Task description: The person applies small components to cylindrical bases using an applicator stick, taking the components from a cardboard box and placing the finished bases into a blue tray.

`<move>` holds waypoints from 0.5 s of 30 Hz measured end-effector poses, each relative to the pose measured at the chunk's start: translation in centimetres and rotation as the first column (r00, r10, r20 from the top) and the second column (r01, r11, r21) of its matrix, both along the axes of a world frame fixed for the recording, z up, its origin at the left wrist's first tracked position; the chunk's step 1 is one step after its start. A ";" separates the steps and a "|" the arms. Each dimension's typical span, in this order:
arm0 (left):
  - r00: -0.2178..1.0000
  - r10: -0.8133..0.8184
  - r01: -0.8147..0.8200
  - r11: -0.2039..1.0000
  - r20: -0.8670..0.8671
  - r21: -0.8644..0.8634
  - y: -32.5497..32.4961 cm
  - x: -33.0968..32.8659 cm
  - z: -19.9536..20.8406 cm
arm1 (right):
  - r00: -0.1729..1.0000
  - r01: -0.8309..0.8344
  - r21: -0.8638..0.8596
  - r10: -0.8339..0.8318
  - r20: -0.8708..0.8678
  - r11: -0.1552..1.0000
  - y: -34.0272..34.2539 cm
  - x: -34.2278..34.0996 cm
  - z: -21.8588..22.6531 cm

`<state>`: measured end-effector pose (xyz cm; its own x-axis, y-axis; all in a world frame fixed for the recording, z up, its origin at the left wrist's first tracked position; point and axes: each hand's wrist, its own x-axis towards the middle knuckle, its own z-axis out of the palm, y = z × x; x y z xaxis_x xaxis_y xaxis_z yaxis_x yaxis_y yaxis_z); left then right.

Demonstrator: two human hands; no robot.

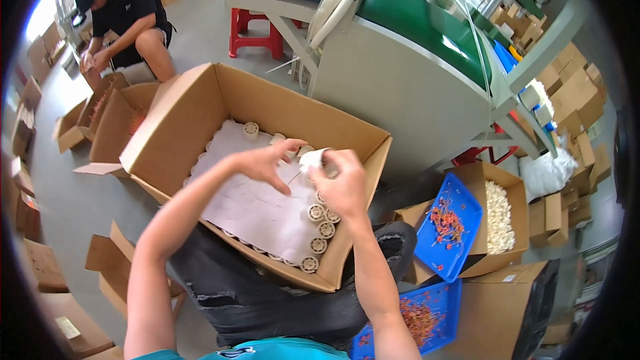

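A large open cardboard box [293,110] stands in front of me, by my legs. A white paper sheet [250,193] covers much of its inside. White cylindrical parts with slotted round ends [326,230] stand in a row along the right side, on the sheet. Over the right part of the box, my right hand [345,187] pinches one white cylindrical part [312,159] between thumb and fingers. My left hand [267,163] hovers over the sheet to the left of that part, fingers spread, holding nothing. Another white cylinder [251,131] stands near the far wall.
Right of the box are blue trays [430,263] with small red-orange pieces, and a carton of cream pieces [499,217]. A green-topped conveyor [427,33] stands ahead. A red stool [257,33] is behind the box. At far left a person [127,20] sits among open cartons.
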<state>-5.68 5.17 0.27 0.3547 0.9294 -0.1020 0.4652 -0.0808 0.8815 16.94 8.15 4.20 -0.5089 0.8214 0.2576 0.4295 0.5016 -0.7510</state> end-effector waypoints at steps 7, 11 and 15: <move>0.540 0.172 -0.356 0.934 -0.824 -0.039 6.4 -12.2 -12.7 | 0.808 0.258 0.149 -0.129 -0.575 0.954 9.0 2.2 6.2; 0.509 0.382 -0.506 0.858 -0.772 0.091 7.2 -13.9 -19.4 | 0.845 0.346 0.330 -0.139 -0.516 0.878 19.7 -1.5 11.8; 0.438 0.370 -0.377 0.903 -0.819 0.206 7.7 -13.4 -23.6 | 0.880 0.470 0.662 -0.363 -0.306 0.584 29.4 -7.7 16.3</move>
